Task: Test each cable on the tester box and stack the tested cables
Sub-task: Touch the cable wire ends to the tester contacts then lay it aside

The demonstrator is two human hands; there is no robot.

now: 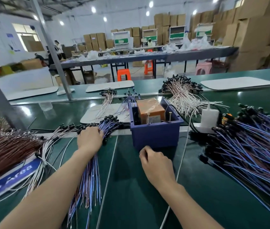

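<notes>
Blue bundle (89, 179) nearest, bare tails toward the camera, on the green desk (131, 195). Long axis runs near to far, leaning right at the top. Black heads at the far end, fanned toward the tester box (155, 136).

Left hand (90, 138) lies palm-down on the head end of the bundle, fingers bent in among the heads. Cannot tell whether it pinches a single cable or only presses the lot.

Right hand (155, 161) sits just in front of the box's near wall, fingers curled under, nothing showing in them. A white cord (180, 162) passes to its right, apart from it.

Box stands right of the left hand and slightly beyond it, lid off, orange block inside. Right hand is the nearer to it; left hand is the one on the cables.

Bigger blue pile (255, 154) far right, brown pile (2, 149) far left. Which holds tested cables: cannot tell.

Judgement: picking the next cable. It must travel rightward, head first, to reach the box.
</notes>
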